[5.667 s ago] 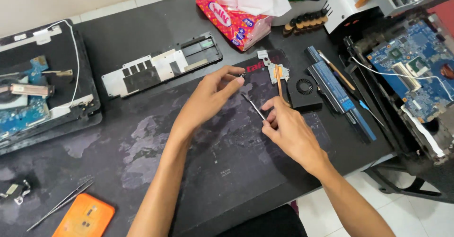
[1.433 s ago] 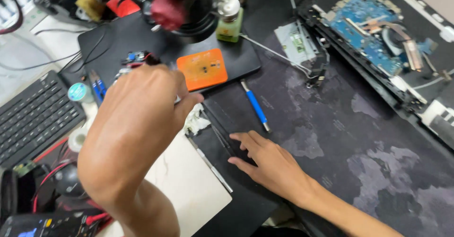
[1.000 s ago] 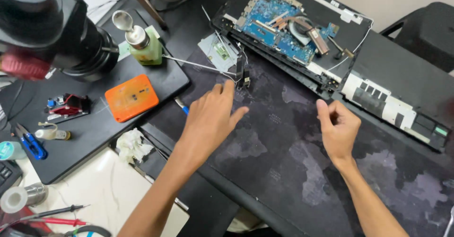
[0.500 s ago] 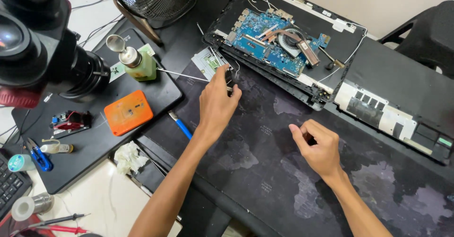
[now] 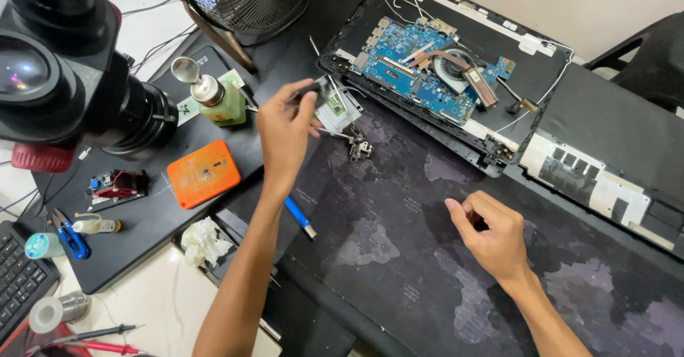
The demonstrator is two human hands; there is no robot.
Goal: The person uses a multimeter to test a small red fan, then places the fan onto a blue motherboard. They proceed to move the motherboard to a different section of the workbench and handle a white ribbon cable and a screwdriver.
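Here the left hand is raised over the dark mat, its fingers pinched on a small dark tool, though what kind of tool is too small to tell. The tip sits just at a small pale part with a bit of green board on it, which lies on the mat beside the open laptop base. A metal hinge lies on the mat just below that part. The right hand rests on the mat well to the right, fingers curled into a loose fist; whether it holds anything inside cannot be told. As for progress, the laptop looks well into teardown: the base lies open with its blue board, fan and copper pipe bare, a black cover lies apart to the right, and the small part and hinge seem already out of the chassis. The board itself is still seated in the base, so I judge the work only partly done. To the left on a black pad sit an orange case, a green bottle and the microscope. A blue pen lies near the left forearm, untouched.
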